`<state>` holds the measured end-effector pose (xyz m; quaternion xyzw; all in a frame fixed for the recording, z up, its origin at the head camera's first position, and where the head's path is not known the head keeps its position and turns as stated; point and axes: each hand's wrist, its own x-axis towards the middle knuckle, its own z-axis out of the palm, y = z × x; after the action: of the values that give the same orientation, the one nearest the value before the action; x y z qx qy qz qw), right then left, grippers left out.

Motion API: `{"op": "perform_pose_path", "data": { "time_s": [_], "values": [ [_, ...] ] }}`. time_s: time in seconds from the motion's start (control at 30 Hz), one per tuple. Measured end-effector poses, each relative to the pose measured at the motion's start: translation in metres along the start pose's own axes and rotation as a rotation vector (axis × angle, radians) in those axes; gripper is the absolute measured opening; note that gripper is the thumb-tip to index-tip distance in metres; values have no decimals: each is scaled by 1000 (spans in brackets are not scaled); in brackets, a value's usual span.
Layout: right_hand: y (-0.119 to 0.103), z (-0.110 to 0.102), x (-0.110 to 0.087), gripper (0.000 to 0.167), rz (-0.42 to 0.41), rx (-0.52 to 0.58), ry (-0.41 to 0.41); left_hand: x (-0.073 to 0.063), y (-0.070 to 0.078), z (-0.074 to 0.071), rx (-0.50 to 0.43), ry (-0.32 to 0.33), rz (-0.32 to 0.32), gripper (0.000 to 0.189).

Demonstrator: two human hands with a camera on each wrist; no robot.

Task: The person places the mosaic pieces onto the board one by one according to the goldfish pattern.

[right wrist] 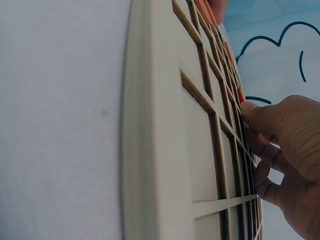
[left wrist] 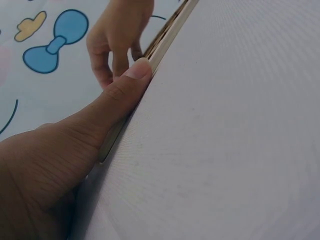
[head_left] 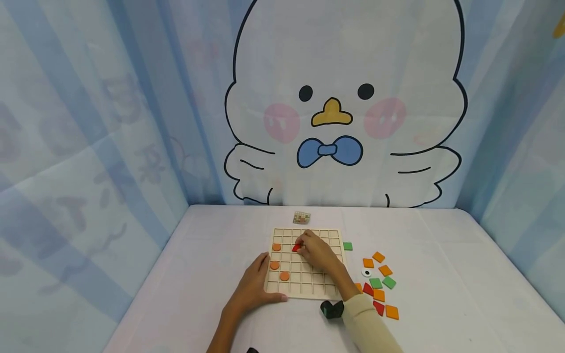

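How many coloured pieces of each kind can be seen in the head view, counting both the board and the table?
Orange round pieces: 3
Orange four-sided pieces: 6, one partly hidden
Red pieces: 3, including one pinched by the right hand
Green pieces: 3
White piece with black dot: 1
Total: 16 visible
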<state>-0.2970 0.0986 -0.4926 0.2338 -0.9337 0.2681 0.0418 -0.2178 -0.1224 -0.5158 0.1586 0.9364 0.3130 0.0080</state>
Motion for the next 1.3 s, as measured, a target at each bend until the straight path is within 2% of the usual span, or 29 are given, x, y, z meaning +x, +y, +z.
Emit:
{"op": "perform_pose_path", "data": {
  "time_s": [0.37,1.3],
  "values": [
    [-1,0,2,15,16,38,14,0,0,-1,-3,2,12,127],
    [4,-1,2,15,6,91,11,2,-4,2,1,-5,-11,130]
  ]
}}
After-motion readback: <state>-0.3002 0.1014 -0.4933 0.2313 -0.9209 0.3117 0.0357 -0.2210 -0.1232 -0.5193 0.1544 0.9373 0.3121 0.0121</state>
